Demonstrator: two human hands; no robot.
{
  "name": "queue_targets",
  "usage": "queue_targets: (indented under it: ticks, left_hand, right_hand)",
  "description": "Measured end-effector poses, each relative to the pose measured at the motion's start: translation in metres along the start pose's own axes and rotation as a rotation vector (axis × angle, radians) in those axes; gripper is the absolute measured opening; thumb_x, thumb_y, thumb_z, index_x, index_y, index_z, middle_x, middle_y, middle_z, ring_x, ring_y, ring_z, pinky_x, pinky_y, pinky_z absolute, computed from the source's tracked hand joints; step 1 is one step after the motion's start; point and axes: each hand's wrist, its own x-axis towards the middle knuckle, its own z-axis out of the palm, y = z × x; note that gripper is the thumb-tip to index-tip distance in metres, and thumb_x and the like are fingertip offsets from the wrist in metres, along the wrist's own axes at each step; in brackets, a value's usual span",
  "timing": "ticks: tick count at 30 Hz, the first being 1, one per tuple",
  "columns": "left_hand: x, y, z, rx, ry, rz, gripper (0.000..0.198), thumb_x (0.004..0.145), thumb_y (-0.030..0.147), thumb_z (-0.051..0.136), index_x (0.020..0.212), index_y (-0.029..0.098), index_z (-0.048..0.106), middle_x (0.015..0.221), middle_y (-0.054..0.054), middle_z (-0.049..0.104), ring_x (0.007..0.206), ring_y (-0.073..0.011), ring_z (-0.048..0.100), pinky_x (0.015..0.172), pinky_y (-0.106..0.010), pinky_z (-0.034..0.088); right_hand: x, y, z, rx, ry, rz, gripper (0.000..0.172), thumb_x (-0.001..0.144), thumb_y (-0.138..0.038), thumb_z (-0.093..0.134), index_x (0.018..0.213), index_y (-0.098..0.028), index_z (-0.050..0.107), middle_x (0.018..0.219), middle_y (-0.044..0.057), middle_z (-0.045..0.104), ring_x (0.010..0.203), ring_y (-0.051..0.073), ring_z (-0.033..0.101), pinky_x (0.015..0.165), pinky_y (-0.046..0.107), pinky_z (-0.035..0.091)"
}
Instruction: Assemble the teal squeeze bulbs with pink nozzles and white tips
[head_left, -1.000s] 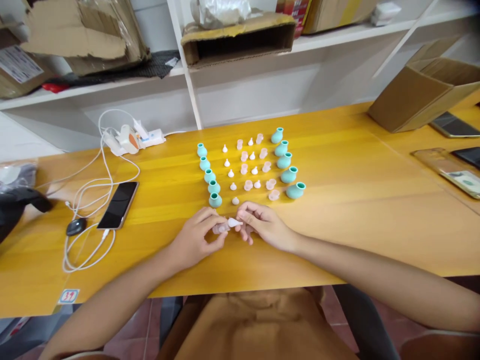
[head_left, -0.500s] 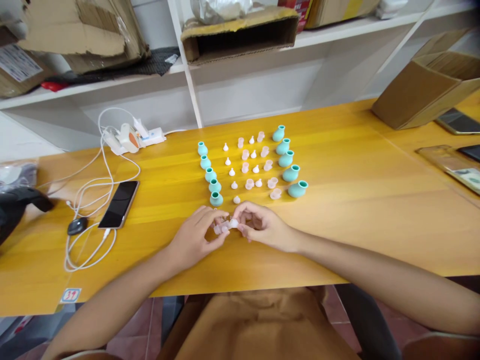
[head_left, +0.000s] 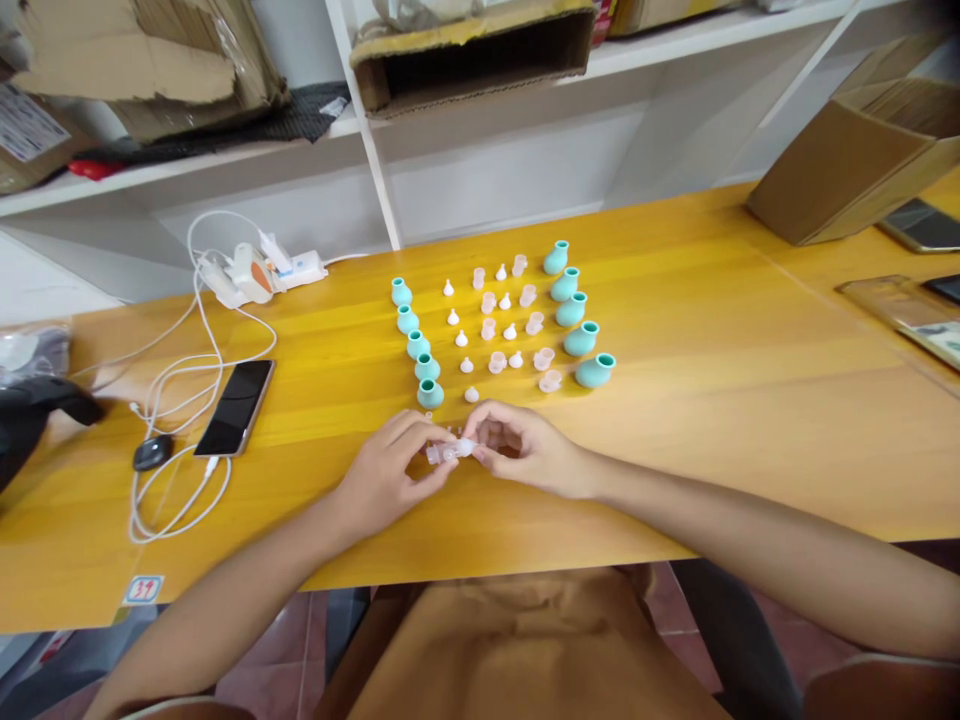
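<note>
Cup: the clear cup (head_left: pixel 436 455) lies on its side between the hands, near the table's front edge, its side spout in view.
Cone: the white cone (head_left: pixel 466 447) sits at the cup's 3 o'clock, lined up with it; they seem to touch, though fingers hide the joint.
Left hand: the left hand (head_left: pixel 390 465), at 8 o'clock, pinches the cup, thumb and fingers parted only by its width, probably to steady something so small.
Right hand: the right hand (head_left: pixel 529 452), at 3 o'clock, has the cone's far end in a tight fingertip pinch, likely leaving its near end free to face the cup.
Rows: loose cones (head_left: pixel 461 339) and loose cups (head_left: pixel 488 329) stand around 12 to 1 o'clock, small pots (head_left: pixel 427 368) towards 11, big pots (head_left: pixel 580 340) at 1 to 2; columns seem to keep like with like, within reach.
Surface: glossy yellow wood-grain table (head_left: pixel 697 410); phone (head_left: pixel 234 408) at 9 to 10 o'clock, cables coiled around it, power strip (head_left: pixel 302 268) at 10 to 11.
Room: white shelf (head_left: pixel 367 140) at 12 o'clock, carton (head_left: pixel 840 165) at 2, reddish floor tiles below.
</note>
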Motion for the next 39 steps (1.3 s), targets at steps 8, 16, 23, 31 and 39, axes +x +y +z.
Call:
queue_targets:
  ticks: [8,16,23,31,39]
  left_hand:
    - [-0.001,-0.001,0.0,0.038,0.049,0.102,0.015,0.102,0.02,0.073,0.116,0.024,0.071,0.097,-0.003,0.075,0.086,-0.0165,0.071,0.078,-0.031,0.06]
    - [0.0,-0.004,0.001,0.026,0.058,0.158,0.02,0.1,0.015,0.076,0.118,0.02,0.073,0.093,-0.003,0.076,0.083,-0.0153,0.069,0.078,-0.029,0.059]
    - [-0.001,-0.004,0.003,0.041,0.058,0.196,0.025,0.099,0.013,0.077,0.122,0.02,0.072,0.099,-0.005,0.077,0.086,-0.0163,0.069,0.079,-0.03,0.06]
    - [-0.004,-0.001,0.005,0.064,0.09,0.214,0.025,0.097,0.011,0.078,0.12,0.018,0.071,0.097,-0.006,0.076,0.085,-0.0161,0.069,0.078,-0.029,0.06]
    - [-0.004,0.004,0.008,0.006,0.194,0.191,0.024,0.095,0.011,0.082,0.115,0.018,0.072,0.094,-0.004,0.076,0.082,-0.0145,0.069,0.076,-0.028,0.06]
  right_hand:
    - [-0.003,0.004,-0.002,-0.198,0.044,-0.157,0.01,0.1,-0.028,0.072,0.107,-0.021,0.071,0.097,0.003,0.068,0.074,0.013,0.061,0.066,0.026,0.051]
    - [-0.002,0.008,-0.004,-0.238,0.028,-0.277,0.006,0.099,-0.02,0.073,0.103,-0.02,0.069,0.1,0.004,0.068,0.079,0.012,0.064,0.068,0.024,0.052]
    - [-0.001,0.008,-0.006,-0.287,0.012,-0.329,0.007,0.097,-0.015,0.072,0.1,-0.019,0.067,0.098,0.003,0.067,0.077,0.011,0.061,0.067,0.022,0.05]
    - [-0.003,0.007,-0.001,-0.258,0.044,-0.276,0.006,0.097,-0.017,0.072,0.099,-0.019,0.067,0.099,0.004,0.069,0.077,0.012,0.063,0.063,0.022,0.048]
    - [-0.007,0.006,0.007,-0.13,0.09,-0.275,0.004,0.1,-0.02,0.072,0.102,-0.02,0.068,0.098,0.003,0.064,0.079,0.012,0.062,0.069,0.025,0.052]
